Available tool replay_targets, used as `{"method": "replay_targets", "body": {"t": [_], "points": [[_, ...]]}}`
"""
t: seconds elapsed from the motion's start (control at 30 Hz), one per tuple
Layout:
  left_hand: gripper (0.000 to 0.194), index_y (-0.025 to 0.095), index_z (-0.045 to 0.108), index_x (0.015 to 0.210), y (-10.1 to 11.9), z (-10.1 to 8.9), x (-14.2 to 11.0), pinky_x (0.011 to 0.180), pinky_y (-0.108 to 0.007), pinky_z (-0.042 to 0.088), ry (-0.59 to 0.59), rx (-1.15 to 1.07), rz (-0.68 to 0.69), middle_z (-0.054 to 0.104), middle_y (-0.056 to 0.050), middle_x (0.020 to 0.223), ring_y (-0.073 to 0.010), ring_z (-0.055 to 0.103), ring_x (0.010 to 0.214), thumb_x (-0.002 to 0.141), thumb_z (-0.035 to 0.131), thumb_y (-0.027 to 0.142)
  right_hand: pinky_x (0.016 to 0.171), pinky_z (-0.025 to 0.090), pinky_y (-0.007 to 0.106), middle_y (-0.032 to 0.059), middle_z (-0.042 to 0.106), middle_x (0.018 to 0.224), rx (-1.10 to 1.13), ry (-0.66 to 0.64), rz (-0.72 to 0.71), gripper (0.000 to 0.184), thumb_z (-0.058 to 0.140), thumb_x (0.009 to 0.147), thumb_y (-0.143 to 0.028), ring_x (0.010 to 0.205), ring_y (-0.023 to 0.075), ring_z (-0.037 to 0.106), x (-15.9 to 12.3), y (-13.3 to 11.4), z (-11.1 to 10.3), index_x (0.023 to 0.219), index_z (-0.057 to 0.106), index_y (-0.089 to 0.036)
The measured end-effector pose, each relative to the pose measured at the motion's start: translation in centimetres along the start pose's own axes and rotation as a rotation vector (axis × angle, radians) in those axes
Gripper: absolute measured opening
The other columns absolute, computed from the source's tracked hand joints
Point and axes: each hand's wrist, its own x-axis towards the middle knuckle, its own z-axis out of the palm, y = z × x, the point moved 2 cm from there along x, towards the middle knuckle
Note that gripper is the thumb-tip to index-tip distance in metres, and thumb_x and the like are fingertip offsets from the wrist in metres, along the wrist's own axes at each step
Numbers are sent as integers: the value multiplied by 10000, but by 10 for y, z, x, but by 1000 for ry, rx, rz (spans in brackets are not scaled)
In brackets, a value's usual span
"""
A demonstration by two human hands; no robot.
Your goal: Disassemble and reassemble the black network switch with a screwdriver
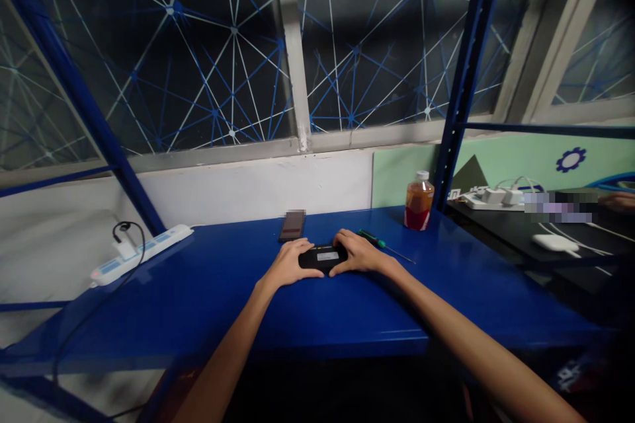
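A small black device with a pale label on top lies flat on the blue shelf. My left hand grips its left end and my right hand grips its right end, fingers curled over the far edge. A dark phone lies just behind the device. A green-handled screwdriver rests on the shelf right beside my right hand.
A bottle of orange liquid stands at the back right by a blue upright post. A white power strip with a black cable lies at the left edge. Chargers and cables sit on the dark table to the right.
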Motion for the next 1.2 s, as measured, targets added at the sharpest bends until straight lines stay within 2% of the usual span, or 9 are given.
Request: {"method": "replay_targets", "body": {"t": [0.17,0.53,0.8,1.2], "points": [[844,192,592,1242,1,-1,0,1064,-476,329,-20,6,26,531,-129,1340,-352,428,1275,592,676,724,695,442,323,69,547,927,4,10,-3,717,693,544,-731,830,233,533,1,3,2,963,531,-172],[782,216,579,1255,4,-2,1,1062,-437,336,-32,20,31,533,-100,1343,-322,447,1267,655,639,713,718,443,328,87,556,955,22,23,-20,687,680,588,-715,857,245,545,0,4,2,982,542,-170],[780,218,560,1273,6,-3,-1,1056,-496,296,-39,42,4,507,-106,1365,-350,416,1279,680,605,724,724,446,332,86,552,965,31,31,-28,712,679,569,-729,859,241,544,0,7,7,997,544,-177],[785,219,554,1276,7,-2,-1,1053,-484,298,-48,54,-11,499,-104,1369,-343,417,1277,683,595,731,749,460,342,99,559,979,22,40,-42,736,689,564,-721,873,247,556,1,7,6,1018,568,-154]]}}
